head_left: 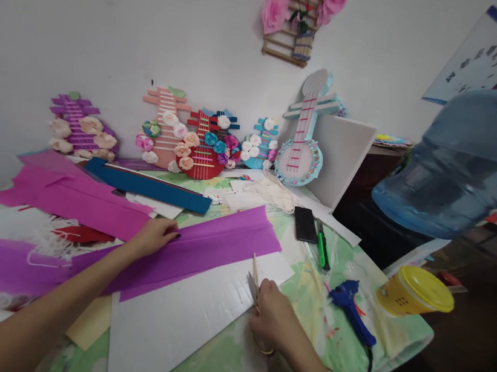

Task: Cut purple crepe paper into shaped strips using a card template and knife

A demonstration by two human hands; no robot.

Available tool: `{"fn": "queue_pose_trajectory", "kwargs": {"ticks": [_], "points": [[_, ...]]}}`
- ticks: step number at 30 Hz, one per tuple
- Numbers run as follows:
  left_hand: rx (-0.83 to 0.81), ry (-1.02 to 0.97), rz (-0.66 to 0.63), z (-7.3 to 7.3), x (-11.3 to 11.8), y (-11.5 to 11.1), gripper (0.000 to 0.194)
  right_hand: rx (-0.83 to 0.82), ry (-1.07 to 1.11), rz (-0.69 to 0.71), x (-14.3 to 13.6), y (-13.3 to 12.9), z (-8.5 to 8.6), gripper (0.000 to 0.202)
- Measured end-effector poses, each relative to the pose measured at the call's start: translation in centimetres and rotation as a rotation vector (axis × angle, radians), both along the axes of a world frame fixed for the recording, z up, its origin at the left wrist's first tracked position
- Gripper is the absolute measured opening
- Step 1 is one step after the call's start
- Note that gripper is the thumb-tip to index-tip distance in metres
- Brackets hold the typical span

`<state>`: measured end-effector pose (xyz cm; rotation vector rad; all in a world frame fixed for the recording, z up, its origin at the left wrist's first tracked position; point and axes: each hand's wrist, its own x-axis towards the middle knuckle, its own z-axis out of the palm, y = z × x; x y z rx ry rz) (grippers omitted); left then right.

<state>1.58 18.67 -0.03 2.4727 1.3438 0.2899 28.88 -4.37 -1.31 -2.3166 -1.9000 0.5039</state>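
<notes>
A long sheet of purple crepe paper [228,232] lies across a white board [164,339], with a fold line along its length. My left hand [157,238] rests at the sheet's upper edge, its fingers curled together on the paper. Just beyond the sheet's right end, my right hand [272,311] is closed around a pair of scissors [253,289]. The scissor blades point up toward the paper's lower right corner and look slightly parted. A thin wooden stick [256,265] also pokes up from that hand.
Right of the board lie a black phone [305,224], a green utility knife [323,251], a blue glue gun [353,312] and a yellow lidded tub [415,292]. Pink crepe paper [77,197] and a blue strip [152,187] lie left. Several decorated paper instruments [205,150] lean against the wall.
</notes>
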Motion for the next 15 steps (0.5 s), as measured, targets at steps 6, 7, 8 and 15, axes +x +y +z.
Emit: {"fn": "queue_pose_trajectory", "kwargs": {"ticks": [6,7,8,15], "points": [[0.060,-0.006,0.067,1.1,-0.2,-0.6,0.024,0.022,0.161,-0.108,3.6,-1.6,-0.3,0.016],[0.066,-0.012,0.072,1.3,-0.2,-0.8,0.025,0.020,0.183,-0.124,4.3,-1.8,-0.2,0.016],[0.070,-0.022,0.072,1.6,-0.2,-1.0,0.025,0.016,0.204,-0.145,5.1,-1.9,-0.2,0.016],[0.026,-0.090,-0.030,4.2,-0.5,-2.5,0.029,0.088,0.374,-0.320,11.2,-3.8,-1.4,0.008]]}}
